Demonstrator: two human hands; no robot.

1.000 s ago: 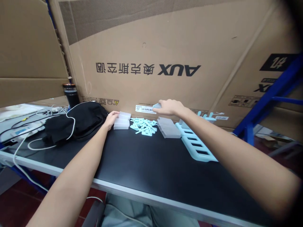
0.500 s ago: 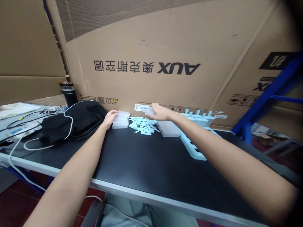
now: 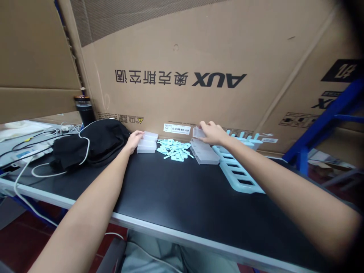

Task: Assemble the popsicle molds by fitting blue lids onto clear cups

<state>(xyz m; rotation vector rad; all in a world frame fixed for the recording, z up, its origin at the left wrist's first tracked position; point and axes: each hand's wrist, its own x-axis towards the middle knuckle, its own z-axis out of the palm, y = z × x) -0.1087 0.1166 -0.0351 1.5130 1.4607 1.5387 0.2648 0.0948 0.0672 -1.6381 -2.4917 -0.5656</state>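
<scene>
On the left, my left hand (image 3: pixel 134 141) has its fingers closed at the left end of a small row of clear plastic ice-pop moulds (image 3: pixel 147 146). My right hand (image 3: pixel 213 132) grips one clear mould (image 3: pixel 198 132) by its right end, just above more clear moulds (image 3: pixel 205 153) lying side by side. Between the two groups lies a loose pile of light blue ice-pop sticks (image 3: pixel 175 149). Partly behind my right forearm is a light blue slotted frame (image 3: pixel 240 178), with several blue sticks (image 3: pixel 241 135) standing up at its back.
A large cardboard box (image 3: pixel 170 45) stands along the back of the black table (image 3: pixel 170 193). To the left are a black bag (image 3: pixel 96 144), a dark bottle (image 3: pixel 84 110) and tangled cables (image 3: pixel 61 131). A blue metal post (image 3: pixel 318 125) slants up on the right.
My right hand has carried the clear mould to the right, from behind the stick pile to above the right group of moulds. My left hand stays at the left moulds.
</scene>
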